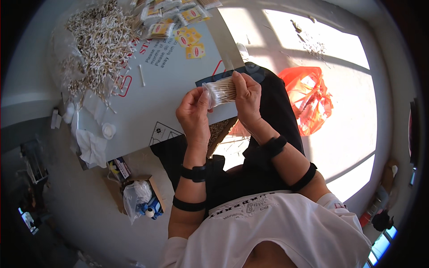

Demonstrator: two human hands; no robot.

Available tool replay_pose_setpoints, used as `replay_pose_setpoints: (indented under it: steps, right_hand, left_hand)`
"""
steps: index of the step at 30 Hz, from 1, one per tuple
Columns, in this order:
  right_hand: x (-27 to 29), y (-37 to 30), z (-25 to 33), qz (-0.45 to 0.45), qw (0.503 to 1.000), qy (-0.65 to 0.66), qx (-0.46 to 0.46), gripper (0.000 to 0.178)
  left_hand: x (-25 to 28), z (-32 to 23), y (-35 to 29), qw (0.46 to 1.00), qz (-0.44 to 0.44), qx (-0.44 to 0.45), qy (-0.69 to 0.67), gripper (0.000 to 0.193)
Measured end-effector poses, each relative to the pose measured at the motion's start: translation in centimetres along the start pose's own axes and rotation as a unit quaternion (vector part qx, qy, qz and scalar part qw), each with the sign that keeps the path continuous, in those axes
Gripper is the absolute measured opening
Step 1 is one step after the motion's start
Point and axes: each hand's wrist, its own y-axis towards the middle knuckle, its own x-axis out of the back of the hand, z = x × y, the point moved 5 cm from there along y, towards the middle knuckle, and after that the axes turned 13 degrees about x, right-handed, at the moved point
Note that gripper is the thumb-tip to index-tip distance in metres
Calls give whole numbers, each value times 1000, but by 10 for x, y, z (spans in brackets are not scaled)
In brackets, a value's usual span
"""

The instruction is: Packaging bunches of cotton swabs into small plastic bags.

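Swab bundle [222,92], between both hands [193,110]

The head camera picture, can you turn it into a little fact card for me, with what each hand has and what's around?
Left hand: holds the left end of a swab bundle
Right hand: holds the bundle's other end
Wrap: clear plastic at the left end
Grey surface: big loose swab pile at far left; small packs and yellow cards at the top; one lone swab
Floor, right: red plastic bag
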Motion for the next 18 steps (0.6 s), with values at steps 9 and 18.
replay_pose_setpoints:
  steps: [9, 18]
  right_hand:
    - [-22, 9, 1, 32, 998, -39, 35, 34]
    - [-48, 28, 8, 32, 993, -74, 84, 30]
  left_hand:
    - [12, 11, 10, 992, -72, 56, -85, 22]
    - [22, 8, 24, 981, -107, 40, -159, 22]
